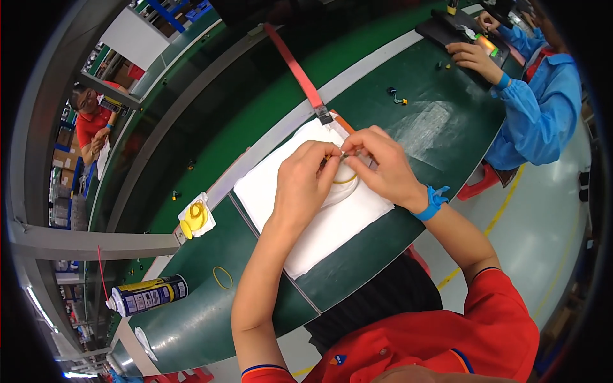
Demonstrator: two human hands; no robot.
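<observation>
My left hand (302, 182) and my right hand (386, 169) meet over a white sheet (313, 252), fingertips almost touching. Each has its thumb and forefinger pinched together. Something small, dark and partly yellow shows at the left fingertips, too small to name. Between the right fingertips a tiny greyish piece is mostly hidden. Beneath the right hand, part of a thin yellow ring (347, 182) curves over a white rounded item (341, 193) on the sheet. A blue band (434, 203) circles my right wrist.
On the green table, a spray can (150, 295) lies at left beside a loose yellow ring (223, 277). More yellow rings (197, 216) sit on a white pad. A red bar (290, 64) reaches the sheet's far edge. Small parts (397, 96) lie near a blue-sleeved co-worker (536, 96).
</observation>
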